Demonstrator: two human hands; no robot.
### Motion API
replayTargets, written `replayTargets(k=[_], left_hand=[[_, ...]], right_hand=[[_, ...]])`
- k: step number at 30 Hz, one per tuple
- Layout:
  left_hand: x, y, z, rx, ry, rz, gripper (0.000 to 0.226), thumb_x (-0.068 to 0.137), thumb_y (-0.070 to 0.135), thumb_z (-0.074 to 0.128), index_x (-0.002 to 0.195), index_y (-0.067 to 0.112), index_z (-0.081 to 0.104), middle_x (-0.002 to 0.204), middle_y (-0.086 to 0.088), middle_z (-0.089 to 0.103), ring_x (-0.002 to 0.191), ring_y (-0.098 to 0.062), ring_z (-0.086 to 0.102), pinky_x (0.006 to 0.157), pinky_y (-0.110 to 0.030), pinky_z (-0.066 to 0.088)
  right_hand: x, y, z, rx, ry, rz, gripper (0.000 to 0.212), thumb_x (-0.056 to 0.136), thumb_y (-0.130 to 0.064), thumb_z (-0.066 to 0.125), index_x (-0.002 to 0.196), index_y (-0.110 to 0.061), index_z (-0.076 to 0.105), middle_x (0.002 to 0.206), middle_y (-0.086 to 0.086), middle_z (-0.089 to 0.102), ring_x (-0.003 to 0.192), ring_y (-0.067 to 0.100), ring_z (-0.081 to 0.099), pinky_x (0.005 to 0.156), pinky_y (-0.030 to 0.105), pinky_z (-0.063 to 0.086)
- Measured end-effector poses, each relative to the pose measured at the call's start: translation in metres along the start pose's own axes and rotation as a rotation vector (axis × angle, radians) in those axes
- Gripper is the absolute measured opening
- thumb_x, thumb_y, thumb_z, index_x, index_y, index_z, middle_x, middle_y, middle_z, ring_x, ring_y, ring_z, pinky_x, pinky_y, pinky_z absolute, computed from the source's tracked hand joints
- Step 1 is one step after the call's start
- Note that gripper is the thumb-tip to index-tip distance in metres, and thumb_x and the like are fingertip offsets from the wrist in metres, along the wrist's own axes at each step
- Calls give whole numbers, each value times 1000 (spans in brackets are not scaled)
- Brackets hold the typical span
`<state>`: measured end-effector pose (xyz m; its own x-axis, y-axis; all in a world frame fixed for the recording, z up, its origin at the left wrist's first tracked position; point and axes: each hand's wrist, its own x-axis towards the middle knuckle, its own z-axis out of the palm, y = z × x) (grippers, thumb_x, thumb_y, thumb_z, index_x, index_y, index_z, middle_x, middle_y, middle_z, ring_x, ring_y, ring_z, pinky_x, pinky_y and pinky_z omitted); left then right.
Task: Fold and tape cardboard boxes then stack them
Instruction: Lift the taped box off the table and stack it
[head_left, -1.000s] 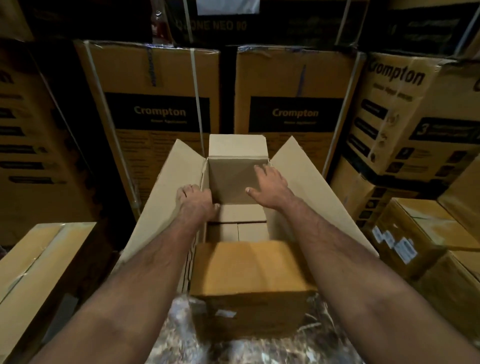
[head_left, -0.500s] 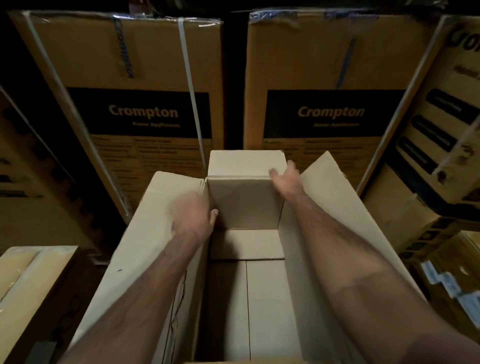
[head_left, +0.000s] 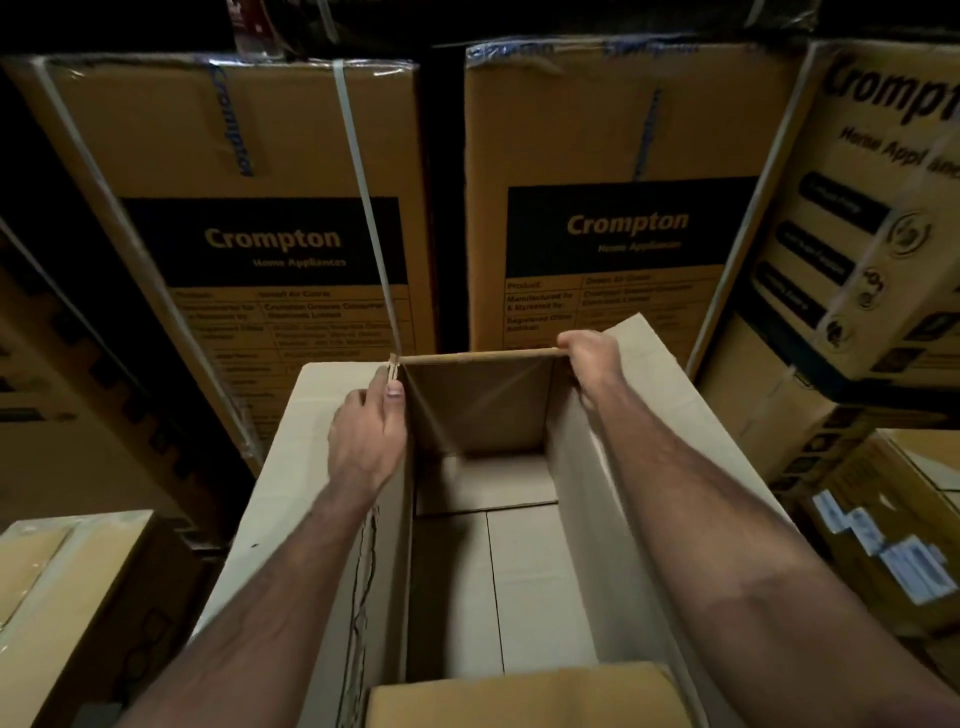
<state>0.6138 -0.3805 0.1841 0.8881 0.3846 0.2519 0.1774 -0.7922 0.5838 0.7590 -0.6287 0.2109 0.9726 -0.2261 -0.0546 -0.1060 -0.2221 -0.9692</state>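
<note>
An open plain cardboard box (head_left: 524, 571) stands right below me, its long side flaps spread left and right. Its far end flap (head_left: 480, 400) now tilts inward, so only the top edge and the inner face show. My left hand (head_left: 366, 431) grips the box's far left corner, thumb on the inside edge. My right hand (head_left: 589, 358) is curled over the far flap's right top corner. The near end flap (head_left: 519, 696) lies at the bottom of the view.
Tall strapped Crompton cartons (head_left: 244, 208) (head_left: 613, 208) stand close behind the box. More printed cartons (head_left: 872, 218) are stacked at the right, a labelled one (head_left: 883, 545) below them. A taped box (head_left: 62, 587) sits at the lower left.
My right hand went from the box's inner far wall up to the far flap's top corner and pulled the flap inward. My left hand shifted forward to the far left corner. The view moved closer.
</note>
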Motion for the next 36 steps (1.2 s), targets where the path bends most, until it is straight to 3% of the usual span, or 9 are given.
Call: replayTargets(k=[5, 9, 14, 19, 23, 27, 31, 34, 36], left_hand=[[-9, 15, -11, 274, -223, 153, 55, 103, 57, 26, 150, 34, 43, 152, -17, 38, 138, -34, 37, 116, -50, 28], [-34, 13, -14, 542, -421, 157, 50, 102, 58, 29, 142, 39, 52, 164, -11, 15, 151, -32, 9, 122, -54, 3], [-57, 6, -37, 572, -421, 133, 53, 102, 56, 30, 148, 34, 44, 164, -14, 15, 151, -34, 10, 122, -56, 5], [-95, 8, -58, 611, -388, 58, 67, 99, 54, 40, 155, 21, 23, 158, -14, 28, 147, -35, 21, 120, -58, 13], [-138, 6, -86, 664, -258, -179, 80, 94, 60, 47, 153, 13, 23, 160, -24, 20, 149, -42, 13, 119, -62, 9], [-174, -3, -117, 574, -195, -395, 90, 93, 55, 56, 156, 5, 14, 160, -30, 14, 146, -45, 22, 118, -57, 22], [-199, -1, -150, 353, -88, -406, 47, 95, 23, 59, 136, 2, 50, 130, -17, 61, 117, -35, 60, 93, -40, 50], [-215, 25, -178, 303, -74, -289, 27, 97, 13, 53, 122, 6, 61, 116, -14, 67, 104, -33, 65, 78, -38, 51], [-226, 44, -188, 209, -73, -231, 24, 97, 15, 55, 119, 9, 59, 107, -12, 64, 90, -27, 61, 67, -35, 48]], right_hand=[[-29, 15, -36, -942, -192, -471, 34, 96, -19, 52, 126, -22, 67, 129, 6, 65, 123, 28, 57, 110, 40, 42], [-67, 39, -34, -1532, -441, -428, 53, 97, -39, 52, 147, -23, 44, 159, 1, 35, 153, 30, 13, 122, 60, -1], [-100, 27, -53, -1458, -467, -396, 58, 100, -42, 48, 155, -27, 35, 168, 3, 17, 155, 31, 7, 124, 55, 0], [-152, 18, -87, -1344, -400, -390, 53, 100, -32, 51, 152, -26, 41, 165, 1, 26, 152, 27, 20, 124, 55, 11], [-194, -4, -109, -1373, -126, -408, 45, 97, -32, 56, 142, -33, 51, 163, 3, 26, 151, 27, 20, 118, 67, 12], [-237, -12, -146, -1330, 128, -19, 58, 93, -29, 58, 147, -19, 41, 158, 22, 26, 143, 42, 31, 108, 66, 33], [-278, -21, -172, -1126, 144, -119, 31, 93, -14, 57, 123, -8, 59, 114, 12, 64, 103, 31, 64, 74, 37, 52], [-305, -56, -171, -949, 18, -184, 18, 96, -19, 61, 111, -9, 61, 92, 5, 60, 80, 21, 61, 56, 29, 47], [-323, -65, -159, -768, -225, -152, 20, 98, -23, 60, 115, -12, 61, 99, 5, 61, 83, 18, 64, 53, 26, 49]])
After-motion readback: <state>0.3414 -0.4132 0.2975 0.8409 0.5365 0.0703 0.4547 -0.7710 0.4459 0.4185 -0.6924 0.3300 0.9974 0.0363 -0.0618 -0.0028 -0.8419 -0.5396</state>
